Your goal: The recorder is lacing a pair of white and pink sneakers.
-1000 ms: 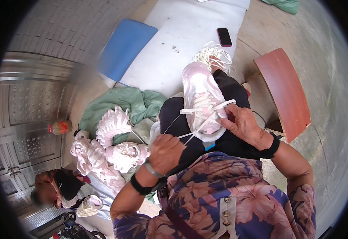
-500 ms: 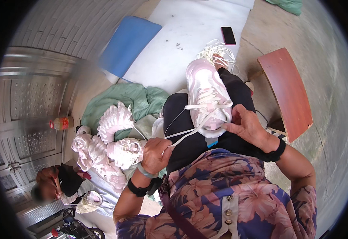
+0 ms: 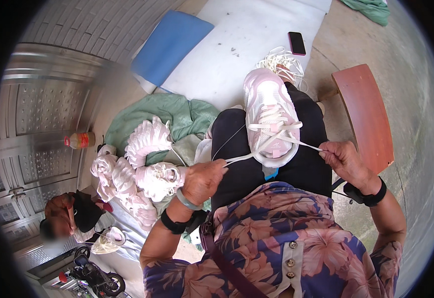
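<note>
A pink-and-white sneaker (image 3: 272, 94) rests across my thighs, its toe pointing away from me. White shoelaces run through its eyelets, and their loose ends cross over the tongue. To the left of the shoe, my left hand (image 3: 202, 182) is closed on one stretch of shoelace (image 3: 242, 158). On the other side, my right hand (image 3: 346, 161) pinches another lace end between thumb and fingers. Both laces look drawn out sideways from the shoe. Just beside my left hand lies another pale sneaker (image 3: 160, 179) with a bunch of laces on it.
More pink-white sneakers (image 3: 147, 141) are heaped at left by a green cloth (image 3: 127, 116). Ahead lie a lace bundle (image 3: 279, 60), a phone (image 3: 297, 43) and a blue mat (image 3: 172, 47). A reddish wooden board (image 3: 363, 114) stands right. A person (image 3: 85, 216) sits far left near a motorbike (image 3: 95, 275).
My right hand has moved right, away from the shoe, drawing its lace out. My left hand has shifted slightly right and stays on its lace. The whole view has shifted a little.
</note>
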Available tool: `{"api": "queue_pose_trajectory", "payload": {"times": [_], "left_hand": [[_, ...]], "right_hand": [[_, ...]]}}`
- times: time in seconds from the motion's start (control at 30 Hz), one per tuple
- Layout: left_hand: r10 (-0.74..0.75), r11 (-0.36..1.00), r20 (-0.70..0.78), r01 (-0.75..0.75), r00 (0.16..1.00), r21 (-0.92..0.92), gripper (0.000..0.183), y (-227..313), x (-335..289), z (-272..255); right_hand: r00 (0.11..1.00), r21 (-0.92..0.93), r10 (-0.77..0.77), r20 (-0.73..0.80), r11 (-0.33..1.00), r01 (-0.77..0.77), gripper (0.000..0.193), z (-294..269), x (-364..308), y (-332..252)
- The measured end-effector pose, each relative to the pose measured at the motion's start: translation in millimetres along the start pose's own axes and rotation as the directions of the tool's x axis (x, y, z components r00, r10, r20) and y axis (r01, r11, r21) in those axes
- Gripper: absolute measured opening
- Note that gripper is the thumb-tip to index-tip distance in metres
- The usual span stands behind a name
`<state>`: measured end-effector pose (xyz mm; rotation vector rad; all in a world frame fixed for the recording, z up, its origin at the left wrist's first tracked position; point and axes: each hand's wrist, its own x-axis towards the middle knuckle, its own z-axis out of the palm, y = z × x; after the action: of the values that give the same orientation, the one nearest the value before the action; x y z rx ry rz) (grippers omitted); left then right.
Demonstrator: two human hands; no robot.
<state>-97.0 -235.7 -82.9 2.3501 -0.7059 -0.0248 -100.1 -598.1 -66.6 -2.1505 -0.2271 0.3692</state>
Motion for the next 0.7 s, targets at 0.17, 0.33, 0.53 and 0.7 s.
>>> {"api": "queue_pose_trajectory", "payload": {"times": [0.17, 0.33, 0.53, 0.7], "left_hand": [[0.139, 0.979, -0.091, -0.123, 0.986, 0.164, 0.012, -3.2, 13.7, -35.1], [0.071, 0.909, 0.072, -0.095, 0.995, 0.406, 0.006, -17.8, -0.3, -32.5], [0.047, 0.911, -0.013, -0.038, 0.999, 0.411, 0.009, -47.9, -31.9, -34.9], [-0.098, 0.938, -0.11, 0.129, 0.989, 0.321, 0.014, -70.0, -52.8, -38.0]], "right_hand": [[0.999, -0.123, -0.044, 0.019, 0.991, 0.045, 0.003, -19.3, -9.5, -9.9], [0.998, -0.179, -0.065, -0.026, 0.982, 0.059, 0.006, -24.8, -24.5, -6.8], [1.0, -0.193, -0.008, -0.024, 0.981, 0.004, 0.005, -31.2, -40.5, 4.0], [0.995, -0.33, -0.049, -0.092, 0.944, 0.016, 0.006, -39.2, -41.2, 9.1]]}}
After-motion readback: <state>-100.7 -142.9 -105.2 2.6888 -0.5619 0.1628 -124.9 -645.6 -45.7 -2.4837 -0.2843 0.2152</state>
